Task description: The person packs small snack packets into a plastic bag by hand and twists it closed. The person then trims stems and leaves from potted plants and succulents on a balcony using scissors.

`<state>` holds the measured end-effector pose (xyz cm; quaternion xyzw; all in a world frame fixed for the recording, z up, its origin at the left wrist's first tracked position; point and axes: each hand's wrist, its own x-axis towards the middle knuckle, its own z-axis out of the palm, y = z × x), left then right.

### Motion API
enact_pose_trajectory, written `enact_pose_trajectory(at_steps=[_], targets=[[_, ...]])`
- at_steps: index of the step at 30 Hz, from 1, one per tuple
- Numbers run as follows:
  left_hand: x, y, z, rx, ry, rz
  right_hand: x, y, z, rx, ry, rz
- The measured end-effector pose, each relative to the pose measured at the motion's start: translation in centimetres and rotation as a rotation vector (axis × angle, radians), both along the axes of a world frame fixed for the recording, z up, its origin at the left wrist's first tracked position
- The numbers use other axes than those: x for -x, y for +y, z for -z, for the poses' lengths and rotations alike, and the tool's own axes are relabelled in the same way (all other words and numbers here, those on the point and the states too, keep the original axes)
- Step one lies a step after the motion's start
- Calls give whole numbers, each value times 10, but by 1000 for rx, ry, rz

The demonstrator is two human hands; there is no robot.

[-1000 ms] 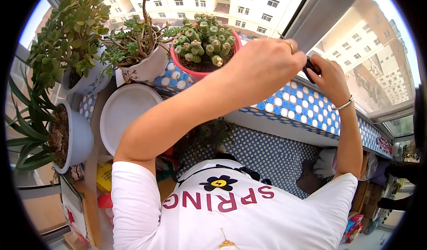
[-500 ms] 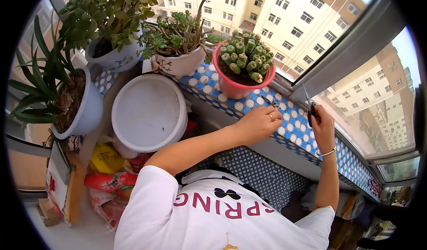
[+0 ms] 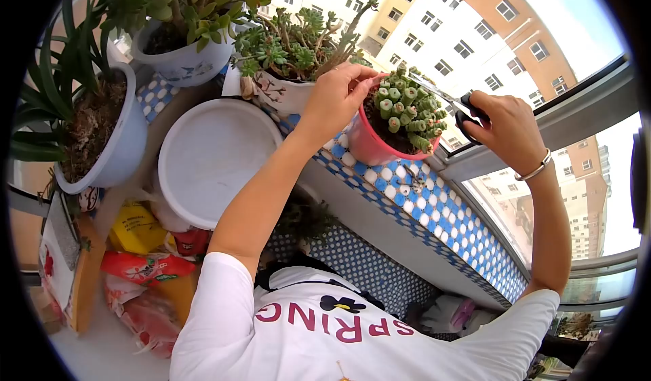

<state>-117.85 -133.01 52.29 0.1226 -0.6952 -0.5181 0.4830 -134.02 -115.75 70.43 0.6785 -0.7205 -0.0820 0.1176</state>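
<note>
Right hand (image 3: 510, 124) grips black-handled scissors (image 3: 444, 95), long axis slanting, tips pointing left and away at the succulent (image 3: 405, 107); left hand (image 3: 334, 100) bends by the pink pot's (image 3: 370, 141) rim, its grip unclear.

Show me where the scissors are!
The scissors are in the upper right of the head view, in the right hand, beside the green plant in the pink pot.

Bright daylight is let in through the windows (image 3: 583, 184), and the sky (image 3: 573, 11) is washed pale. Straight edges are bowed by wide-angle distortion, and the corners are blacked out.
</note>
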Motion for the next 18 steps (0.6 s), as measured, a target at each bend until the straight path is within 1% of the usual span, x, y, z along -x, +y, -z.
enact_pose_trajectory(at_steps=[3, 6, 9, 15, 18], targets=[[8, -2, -10, 48, -96, -22, -14, -25, -16, -119, 169, 5], [10, -5, -12, -35, -162, -29, -20, -44, -23, -176, 235, -55], [13, -8, -8, -132, -73, 51, -25, -55, -26, -261, 275, -49], [13, -13, -5, -149, -79, 89, -33, -68, -25, -319, 266, -31], [15, -15, -4, -153, -95, 90, -31, -70, -23, -312, 268, -69]])
